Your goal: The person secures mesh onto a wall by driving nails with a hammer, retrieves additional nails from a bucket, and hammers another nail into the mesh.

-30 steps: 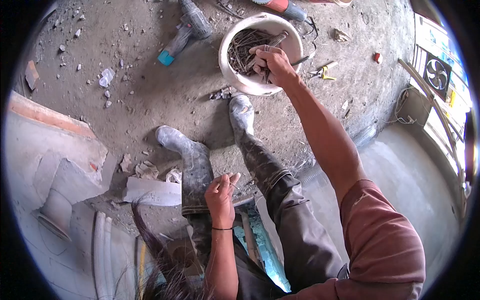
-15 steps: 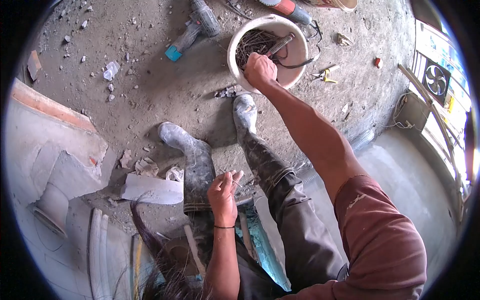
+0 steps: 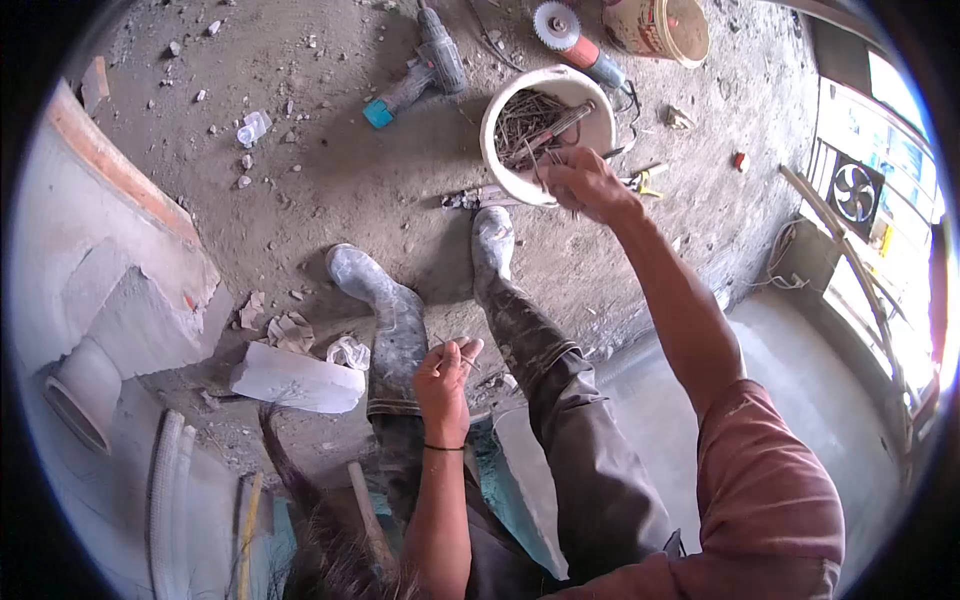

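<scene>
A white bucket (image 3: 493,150) stands on the dusty floor with many thin brown rods or nails (image 3: 527,122) inside and a metal-handled tool (image 3: 568,120) leaning among them. Over its near right rim is my right hand (image 3: 585,182), fingers pinched on thin pieces like those in the bucket. Lower down, in front of my boot, my left hand (image 3: 443,375) is closed, with a thin nail-like piece sticking out between thumb and fingers.
A cordless drill (image 3: 432,65) lies left of the bucket, an angle grinder (image 3: 583,48) behind it. Yellow-handled pliers (image 3: 643,182) lie to the right. A second bucket (image 3: 640,28) stands farther back. My boots (image 3: 493,238) are below the bucket. A fan (image 3: 855,192) is at the right.
My right hand has come up out of the bucket and moved right to its rim, with thin pieces in its fingers. The left hand stays closed in nearly the same place. The view has shifted.
</scene>
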Demonstrator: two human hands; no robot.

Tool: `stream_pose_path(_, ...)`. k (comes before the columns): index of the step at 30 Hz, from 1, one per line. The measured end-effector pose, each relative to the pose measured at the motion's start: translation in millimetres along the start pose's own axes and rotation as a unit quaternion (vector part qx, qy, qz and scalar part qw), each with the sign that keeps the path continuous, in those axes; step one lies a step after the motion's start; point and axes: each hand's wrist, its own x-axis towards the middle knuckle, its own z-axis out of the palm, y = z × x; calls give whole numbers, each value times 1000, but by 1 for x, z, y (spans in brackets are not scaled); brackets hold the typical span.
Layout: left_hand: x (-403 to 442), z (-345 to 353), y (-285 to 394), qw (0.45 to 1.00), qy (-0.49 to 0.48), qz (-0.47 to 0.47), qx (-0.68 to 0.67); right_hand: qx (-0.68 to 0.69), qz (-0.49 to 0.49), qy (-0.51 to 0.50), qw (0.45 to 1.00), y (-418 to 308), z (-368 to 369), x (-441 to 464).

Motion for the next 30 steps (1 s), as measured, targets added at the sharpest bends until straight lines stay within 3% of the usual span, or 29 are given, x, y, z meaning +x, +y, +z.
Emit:
stream_pose_path(3, -4, -2, -1, 1000, -20, 16, -11, 206, -19, -67, 976, -13, 33, -39)
stream_pose_path(7, -17, 4, -1, 995, -31, 40, -86, 283, -34, -153, 946, -52, 92, -77)
stream_pose_path(11, -27, -11, -3, 979, -34, 98, -174, 209, -32, -215, 954, -89, 151, -101)
stream_pose_path(18, -102, -59, 27, 899, -37, 254, -354, 23, 1, -310, 951, -149, 254, -154)
stream_pose_path(21, -164, -93, 52, 888, 3, 251, -386, -114, 21, -366, 923, -162, 305, -182)
stream_pose_path(25, -244, -146, 56, 882, 82, 265, -382, -188, 24, -457, 869, -153, 393, -236)
stream_pose_path(27, -275, -169, 46, 866, 98, 310, -380, -243, 64, -504, 826, -142, 432, -258)
stream_pose_path(30, -298, -202, 26, 824, 165, 343, -419, -243, 87, -534, 805, -104, 493, -286)
